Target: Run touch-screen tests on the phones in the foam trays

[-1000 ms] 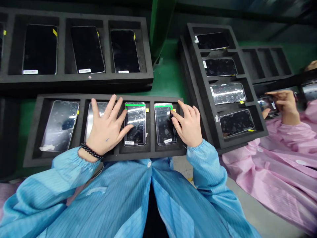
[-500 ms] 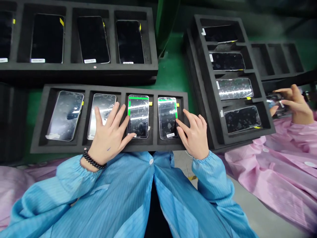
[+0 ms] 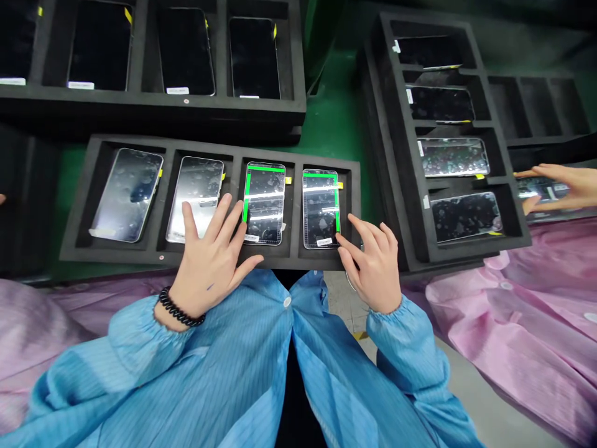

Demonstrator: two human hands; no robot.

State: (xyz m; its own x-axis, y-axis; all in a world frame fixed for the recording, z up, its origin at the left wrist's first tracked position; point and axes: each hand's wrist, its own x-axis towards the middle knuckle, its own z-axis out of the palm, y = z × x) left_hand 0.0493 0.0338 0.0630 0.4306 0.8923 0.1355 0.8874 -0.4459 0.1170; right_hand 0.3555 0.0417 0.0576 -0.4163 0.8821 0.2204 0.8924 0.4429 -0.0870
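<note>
A black foam tray (image 3: 209, 257) in front of me holds several phones in separate slots. My left hand (image 3: 209, 267) is spread open, its index fingertip at the left edge of a phone (image 3: 265, 208) with green bars along its screen's top and left side. Beside that slot, a pale-screened phone (image 3: 198, 180) lies partly behind my fingers. My right hand (image 3: 375, 267) has loosely bent, separated fingers and grips nothing. Its index fingertip touches the lower right edge of the rightmost phone (image 3: 319, 208), whose green bars run along the top and right side. Another phone (image 3: 128, 196) fills the leftmost slot.
Behind stands a raised foam tray (image 3: 186, 107) of dark phones with yellow tabs. To the right, stacked trays (image 3: 471, 249) hold more phones. Another person's hand (image 3: 559, 186) holds a device at far right, above a pink sleeve (image 3: 536, 292). Pink cloth (image 3: 37, 336) shows at left.
Both fingertips have slid down the phones' outer edges, and the green side bars have grown longer downward. The view has shifted slightly. The other person's hand at right has moved.
</note>
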